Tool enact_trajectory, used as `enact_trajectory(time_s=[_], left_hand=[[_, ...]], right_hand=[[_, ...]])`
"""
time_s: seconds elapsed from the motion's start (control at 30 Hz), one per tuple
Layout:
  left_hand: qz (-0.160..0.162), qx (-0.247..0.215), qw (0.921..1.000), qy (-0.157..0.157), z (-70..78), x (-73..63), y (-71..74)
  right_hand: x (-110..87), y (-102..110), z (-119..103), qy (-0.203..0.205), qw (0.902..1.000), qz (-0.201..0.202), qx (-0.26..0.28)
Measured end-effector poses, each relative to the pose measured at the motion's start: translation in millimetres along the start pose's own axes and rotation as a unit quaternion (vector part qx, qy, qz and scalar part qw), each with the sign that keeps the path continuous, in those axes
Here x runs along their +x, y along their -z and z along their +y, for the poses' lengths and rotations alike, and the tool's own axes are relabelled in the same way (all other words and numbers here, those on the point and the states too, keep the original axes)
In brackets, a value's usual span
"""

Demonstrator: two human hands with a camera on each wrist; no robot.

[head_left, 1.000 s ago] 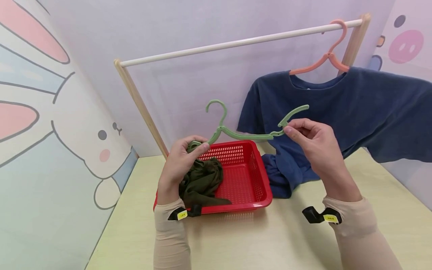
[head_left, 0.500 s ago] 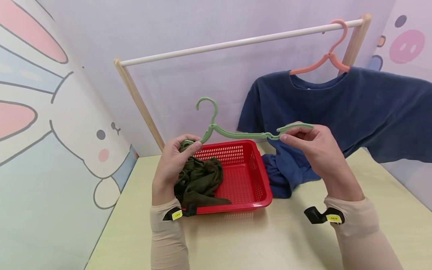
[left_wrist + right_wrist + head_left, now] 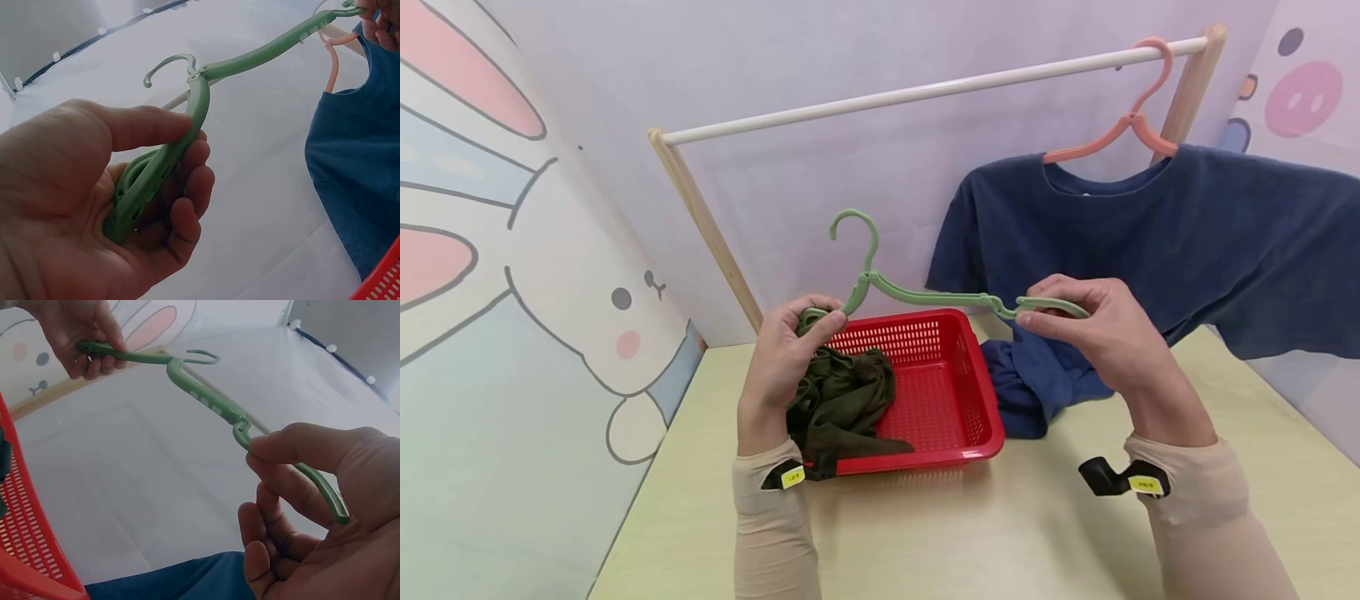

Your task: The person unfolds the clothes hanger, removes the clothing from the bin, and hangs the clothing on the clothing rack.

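On table [image 3: 925, 542]: basket [image 3: 957, 457], with cloth [image 3: 850, 400] in its left part. Behind basket: rack [image 3: 703, 225]. At right end of rack's rail [image 3: 925, 92]: first hanger [image 3: 1131, 119], shirt [image 3: 1150, 221] on it. Before rack: second hanger [image 3: 925, 297], left hand [image 3: 782, 354] at its left arm, right hand [image 3: 1097, 325] at its right end.

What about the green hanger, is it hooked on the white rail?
No, the left hand and right hand hold the green hanger, and in the head view its hook shows apart from the white rail.
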State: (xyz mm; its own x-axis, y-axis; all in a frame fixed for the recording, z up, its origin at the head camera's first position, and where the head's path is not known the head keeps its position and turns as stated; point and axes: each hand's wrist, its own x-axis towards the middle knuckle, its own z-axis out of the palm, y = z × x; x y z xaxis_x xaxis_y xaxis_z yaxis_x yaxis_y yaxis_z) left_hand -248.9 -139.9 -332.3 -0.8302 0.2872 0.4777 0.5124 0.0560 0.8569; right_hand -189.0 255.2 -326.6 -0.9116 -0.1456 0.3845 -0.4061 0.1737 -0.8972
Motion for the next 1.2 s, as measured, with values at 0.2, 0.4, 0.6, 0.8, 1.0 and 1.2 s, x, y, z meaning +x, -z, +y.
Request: enact_trajectory(time_s=[0.2, 0.4, 0.6, 0.8, 1.0, 1.2], left_hand=[[-0.009, 0.017, 0.9998, 0.001, -0.1, 0.1, -2.0], [-0.029, 0.023, 0.9993, 0.005, 0.1, 0.2, -3.9], [-0.039, 0.028, 0.9988, 0.002, -0.5, 0.8, -5.4], [-0.04, 0.034, 0.9986, 0.005, -1.2, 2.4, -6.7], [-0.049, 0.043, 0.9978, 0.014, -2.4, 2.3, -6.1], [-0.062, 0.077, 0.995, 0.017, -4.8, 2.0, -4.0]], right_hand=[[-1.2, 5.0, -1.4, -0.013, 0.9949, -0.041, -0.091], [-1.5, 8.6, -1.1, -0.014, 0.9843, -0.076, -0.159], [-0.2, 7.5, 0.2, -0.033, 0.9801, -0.083, -0.178], [1.9, 3.6, 1.2, -0.048, 0.9777, -0.098, -0.179], [2.1, 0.2, 0.7, -0.04, 0.9786, -0.085, -0.183], [0.9, 3.1, -0.3, -0.047, 0.9795, -0.072, -0.182]])
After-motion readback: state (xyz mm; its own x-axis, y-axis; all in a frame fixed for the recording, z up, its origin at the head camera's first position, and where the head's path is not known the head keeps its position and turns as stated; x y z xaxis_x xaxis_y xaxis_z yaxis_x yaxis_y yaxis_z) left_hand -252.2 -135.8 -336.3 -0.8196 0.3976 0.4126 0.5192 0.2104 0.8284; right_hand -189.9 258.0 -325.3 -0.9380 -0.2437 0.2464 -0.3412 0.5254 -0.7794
